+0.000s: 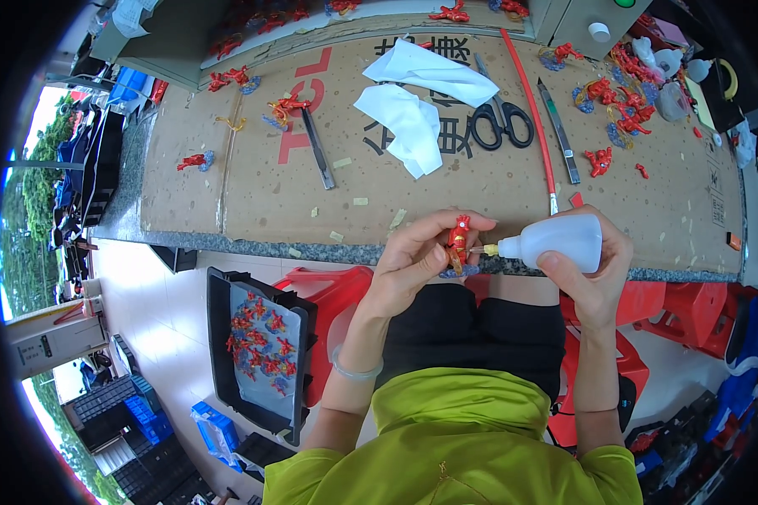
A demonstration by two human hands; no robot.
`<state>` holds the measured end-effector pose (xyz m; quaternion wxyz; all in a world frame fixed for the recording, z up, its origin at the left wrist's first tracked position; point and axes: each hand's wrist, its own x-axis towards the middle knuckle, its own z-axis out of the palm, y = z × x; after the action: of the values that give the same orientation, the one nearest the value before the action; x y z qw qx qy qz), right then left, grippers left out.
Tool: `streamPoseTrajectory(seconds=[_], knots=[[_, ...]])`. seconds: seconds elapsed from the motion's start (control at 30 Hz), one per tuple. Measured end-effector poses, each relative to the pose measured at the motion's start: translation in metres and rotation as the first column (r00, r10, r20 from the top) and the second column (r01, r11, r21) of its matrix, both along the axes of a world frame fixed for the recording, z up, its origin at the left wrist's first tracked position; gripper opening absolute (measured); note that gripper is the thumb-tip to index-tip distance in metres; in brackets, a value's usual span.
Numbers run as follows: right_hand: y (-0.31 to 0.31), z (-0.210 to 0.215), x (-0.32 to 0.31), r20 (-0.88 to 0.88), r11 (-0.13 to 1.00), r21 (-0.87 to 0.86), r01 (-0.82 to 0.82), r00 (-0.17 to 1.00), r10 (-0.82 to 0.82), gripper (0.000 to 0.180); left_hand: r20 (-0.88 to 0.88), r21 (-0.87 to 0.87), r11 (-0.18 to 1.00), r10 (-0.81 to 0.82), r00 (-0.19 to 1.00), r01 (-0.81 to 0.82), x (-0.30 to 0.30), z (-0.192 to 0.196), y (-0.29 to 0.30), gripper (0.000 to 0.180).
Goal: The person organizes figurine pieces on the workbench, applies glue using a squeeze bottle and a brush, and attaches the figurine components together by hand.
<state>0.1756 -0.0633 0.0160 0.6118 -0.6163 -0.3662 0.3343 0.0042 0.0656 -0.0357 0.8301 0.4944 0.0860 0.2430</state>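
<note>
Close to the table's near edge, my left hand (414, 261) pinches a small red figurine (459, 234) upright between thumb and fingers. Its lower part is yellowish, above a bluish clear base partly hidden by my fingers. My right hand (596, 273) wraps round a white squeeze bottle (563, 242), tipped on its side. The bottle's thin nozzle (487, 250) points left at the figurine's lower part; whether it touches, I cannot tell.
Cardboard (253, 185) covers the stone-edged table. On it lie tweezers (318, 150), white cloths (413, 126), black-handled scissors (502, 124), a red brush (531, 109), a knife (559, 130) and several figurines (623, 105). A black tray of figurines (261, 345) stands lower left, beside red stools (324, 295).
</note>
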Motion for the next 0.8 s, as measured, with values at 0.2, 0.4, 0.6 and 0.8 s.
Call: streamPoseTrajectory(seconds=[0.2, 0.4, 0.6, 0.8], knots=[[0.000, 0.001, 0.001, -0.002, 1.000, -0.011, -0.002, 1.000, 0.002, 0.027, 0.020, 0.032, 0.999, -0.028, 0.999, 0.027, 0.001, 0.000, 0.001, 0.042], [0.002, 0.017, -0.003, 0.239, 0.999, -0.001, -0.040, 0.970, 0.039, 0.028, 0.009, 0.036, 0.999, -0.034, 0.999, 0.034, -0.002, -0.004, 0.002, 0.043], [-0.004, 0.016, 0.002, 0.321, 0.993, 0.105, -0.049, 0.947, 0.012, 0.031, -0.004, 0.019, 1.000, -0.011, 1.000, 0.011, -0.003, -0.002, 0.001, 0.042], [-0.046, -0.026, 0.055, -0.227, 0.868, 0.290, 0.404, 0.910, -0.348, 0.043, 0.101, 0.007, 0.996, 0.091, 0.991, -0.092, 0.009, 0.000, -0.006, 0.029]])
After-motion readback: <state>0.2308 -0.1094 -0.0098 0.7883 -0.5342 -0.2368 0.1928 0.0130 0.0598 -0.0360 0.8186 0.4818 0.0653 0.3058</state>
